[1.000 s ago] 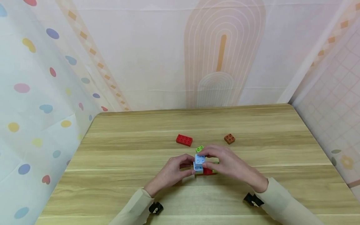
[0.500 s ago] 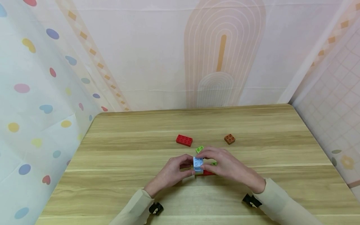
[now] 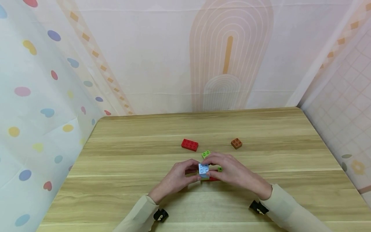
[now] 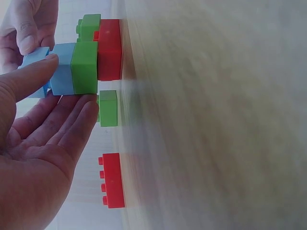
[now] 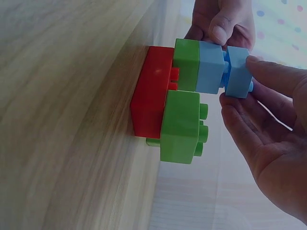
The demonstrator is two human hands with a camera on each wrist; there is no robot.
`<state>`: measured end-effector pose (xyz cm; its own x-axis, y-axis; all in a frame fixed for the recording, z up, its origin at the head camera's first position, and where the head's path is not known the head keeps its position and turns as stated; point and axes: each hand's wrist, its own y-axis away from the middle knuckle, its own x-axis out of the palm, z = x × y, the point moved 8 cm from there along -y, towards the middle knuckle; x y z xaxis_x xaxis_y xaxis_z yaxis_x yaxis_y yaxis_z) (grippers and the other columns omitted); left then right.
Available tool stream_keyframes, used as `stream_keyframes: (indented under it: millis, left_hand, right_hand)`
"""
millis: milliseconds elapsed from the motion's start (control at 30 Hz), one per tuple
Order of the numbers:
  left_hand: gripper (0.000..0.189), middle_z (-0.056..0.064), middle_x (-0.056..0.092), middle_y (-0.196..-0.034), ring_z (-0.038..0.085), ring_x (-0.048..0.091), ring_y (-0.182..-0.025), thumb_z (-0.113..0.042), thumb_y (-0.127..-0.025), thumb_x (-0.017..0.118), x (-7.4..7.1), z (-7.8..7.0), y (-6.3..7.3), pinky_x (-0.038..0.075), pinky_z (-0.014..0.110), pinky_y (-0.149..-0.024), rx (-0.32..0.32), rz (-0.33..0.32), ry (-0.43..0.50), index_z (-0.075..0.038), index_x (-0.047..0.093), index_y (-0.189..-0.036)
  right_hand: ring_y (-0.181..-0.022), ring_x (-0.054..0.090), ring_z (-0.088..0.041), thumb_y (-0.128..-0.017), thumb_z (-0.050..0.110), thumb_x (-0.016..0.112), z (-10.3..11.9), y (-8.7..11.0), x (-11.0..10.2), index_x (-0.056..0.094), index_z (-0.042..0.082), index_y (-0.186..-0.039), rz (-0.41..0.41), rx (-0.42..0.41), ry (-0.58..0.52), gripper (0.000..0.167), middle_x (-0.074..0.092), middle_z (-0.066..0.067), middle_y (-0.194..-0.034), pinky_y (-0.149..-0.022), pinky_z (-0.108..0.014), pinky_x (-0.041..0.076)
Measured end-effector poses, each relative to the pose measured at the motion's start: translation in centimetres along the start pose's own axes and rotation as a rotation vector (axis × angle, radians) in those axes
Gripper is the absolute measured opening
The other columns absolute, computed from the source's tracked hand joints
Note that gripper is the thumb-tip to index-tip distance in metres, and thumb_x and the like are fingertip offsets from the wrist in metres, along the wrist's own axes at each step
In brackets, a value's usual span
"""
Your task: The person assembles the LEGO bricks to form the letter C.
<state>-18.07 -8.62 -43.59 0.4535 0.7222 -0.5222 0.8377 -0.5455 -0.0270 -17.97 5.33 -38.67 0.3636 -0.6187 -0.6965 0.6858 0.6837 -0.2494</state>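
My right hand [image 3: 236, 174] pinches a light blue brick [image 5: 238, 72] between thumb and fingers. That brick hangs just above the studs of a second blue brick [image 5: 209, 69], with a narrow gap between them. The second blue brick tops a green brick [image 5: 186, 64], which sits on the left end of a red brick [image 5: 151, 91] on the table. Another green brick [image 5: 180, 127] is attached at the red brick's right end. My left hand [image 3: 175, 177] holds the lower blue brick from the left, thumb in front and fingers behind.
Behind the hands, a loose red brick [image 3: 189, 144] lies to the left and a brown brick [image 3: 236, 143] to the right. A small green brick [image 3: 205, 154] stands just past my right fingers. Patterned cloth [image 3: 150, 64] hangs behind the wooden table [image 3: 130, 145].
My right hand has brought the upper blue brick slightly left and down, over the lower blue one. My left hand has stayed in place.
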Motion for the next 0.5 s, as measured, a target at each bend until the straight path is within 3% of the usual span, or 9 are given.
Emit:
stream_keyframes:
  millis: [500]
  left_hand:
    - [0.031,0.003,0.067,-0.118,0.02,0.065,-0.109,-0.013,-0.091,0.074,-0.03,-0.23,-0.06,0.053,0.03,-0.093,0.005,0.0,0.026,-0.01,0.062,-0.12]
  right_hand:
    - [-0.115,0.059,-0.013,-0.088,0.014,0.077,-0.01,0.02,-0.05,0.071,0.014,-0.113,0.012,0.022,0.017,0.025,0.065,0.008,-0.116,-0.1,-0.037,0.049]
